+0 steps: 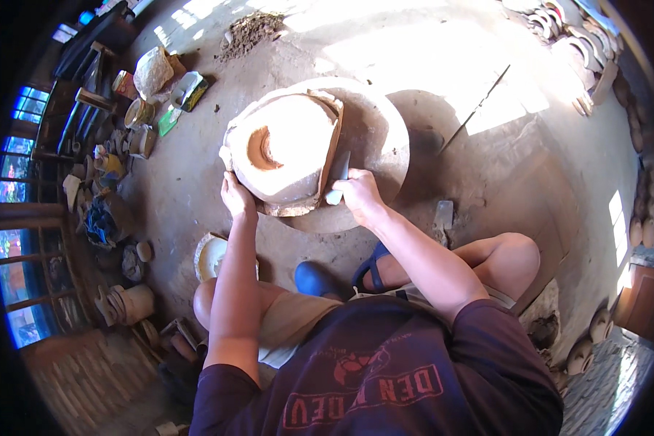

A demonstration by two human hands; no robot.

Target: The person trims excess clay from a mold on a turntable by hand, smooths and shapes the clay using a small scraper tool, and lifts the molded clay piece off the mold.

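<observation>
A thick, pale piece that looks like a plaster mould (pixel 291 174) rests on a round turntable (pixel 391 149), leaving part of the disc bare on the right. Its top is broad and rounded with a circular hollow (pixel 263 149), and its rim is rough and broken-looking. Against its near left side my left hand (pixel 237 196) is cupped, gripping the edge; some fingertips are hidden. My right hand (pixel 361 195) is closed round a flat scraper (pixel 339 174), whose blade points away from me beside the mould's right side. Whether the blade touches the mould, I cannot tell.
A white-lined bowl (pixel 212 256) sits by my left knee. Near my right knee lies a flat trowel-like tool (pixel 443 214). A thin rod (pixel 476 109) is to the right, a soil heap (pixel 251 35) at the far side. Tubs (pixel 139 113) and pots line the left.
</observation>
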